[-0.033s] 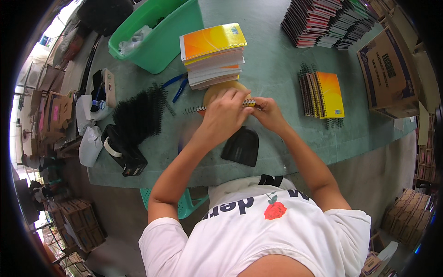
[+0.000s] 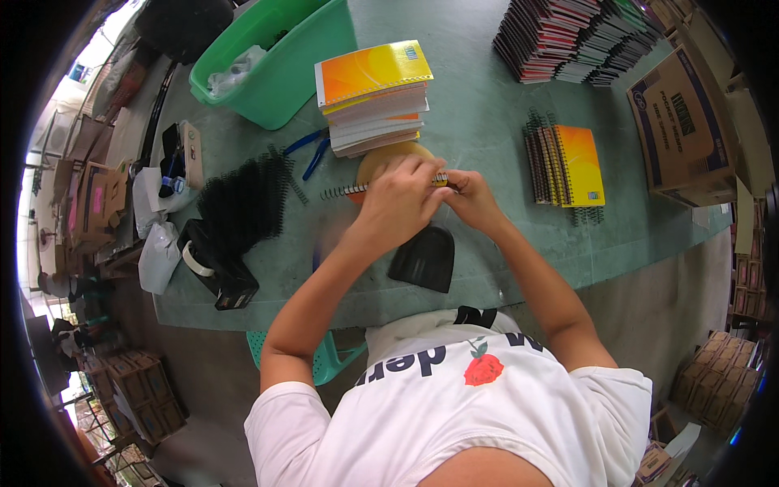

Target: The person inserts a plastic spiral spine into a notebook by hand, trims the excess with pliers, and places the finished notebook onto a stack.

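My left hand (image 2: 398,199) is closed over a small spiral notebook (image 2: 357,197), whose orange cover shows past the wrist side. A dark wire coil (image 2: 333,193) sticks out of the notebook's left end. At the right end, my right hand (image 2: 475,200) pinches the coil near the notebook's edge, its fingertips close to my left fingers. Most of the notebook is hidden under my hands. Just beyond them is a round yellowish piece (image 2: 406,151). A black, rounded, scoop-like piece (image 2: 423,258) lies nearer to me on the table.
Behind my hands stands a stack of unbound yellow-orange notebooks (image 2: 375,77), beside blue-handled pliers (image 2: 316,154) and a green bin (image 2: 276,97). Loose black coils (image 2: 243,199) lie at left. At right are bound notebooks (image 2: 580,166), a cardboard box (image 2: 686,122) and tall notebook stacks (image 2: 560,40).
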A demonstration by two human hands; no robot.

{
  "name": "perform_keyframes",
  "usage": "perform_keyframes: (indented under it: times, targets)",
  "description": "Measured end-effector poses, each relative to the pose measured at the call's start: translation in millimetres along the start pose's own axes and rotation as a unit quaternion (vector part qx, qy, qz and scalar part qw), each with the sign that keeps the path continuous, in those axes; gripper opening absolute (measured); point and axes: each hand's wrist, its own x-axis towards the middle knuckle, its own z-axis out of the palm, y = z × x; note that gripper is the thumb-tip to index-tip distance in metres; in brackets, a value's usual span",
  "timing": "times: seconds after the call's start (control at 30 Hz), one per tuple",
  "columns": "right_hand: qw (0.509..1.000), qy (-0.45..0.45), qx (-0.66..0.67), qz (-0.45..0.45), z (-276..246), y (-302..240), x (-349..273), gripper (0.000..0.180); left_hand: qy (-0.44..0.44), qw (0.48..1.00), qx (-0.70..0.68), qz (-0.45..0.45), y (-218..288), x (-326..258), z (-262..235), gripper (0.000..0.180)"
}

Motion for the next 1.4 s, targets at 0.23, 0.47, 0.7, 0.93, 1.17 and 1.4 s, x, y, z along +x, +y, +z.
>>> perform_keyframes:
  times: [0.23, 0.47, 0.7, 0.93, 1.17, 1.4]
  targets:
    - [1.0, 0.019, 0.0, -0.012, 1, 23, -4, 0.015, -0.031, 0.999, -0.004, 0.034, -3, 5, 15, 0.018]
    - [0.989, 0.077, -0.103, -0.066, 12, -12, -3, 0.017, -0.029, 0.999, 0.011, -0.017, 5, 8, 12, 0.014]
    - [0.939, 0.328, -0.093, -0.049, -13, -15, -20, 0.032, -0.109, 0.969, 0.1, -0.196, 13, 10, -27, 0.018]
    - [0.967, 0.239, 0.073, 0.048, -38, -66, -27, 0.038, -0.037, 0.997, -0.043, 0.049, 40, -6, 9, 0.032]
    - [0.938, 0.305, -0.119, 0.115, -196, -79, -82, 0.037, 0.046, 0.971, -0.004, -0.236, -55, -45, -64, 0.027]
    - [0.925, 0.339, -0.056, 0.161, -209, -30, -102, 0.039, 0.056, 0.953, 0.064, -0.291, -99, -93, -66, 0.025]
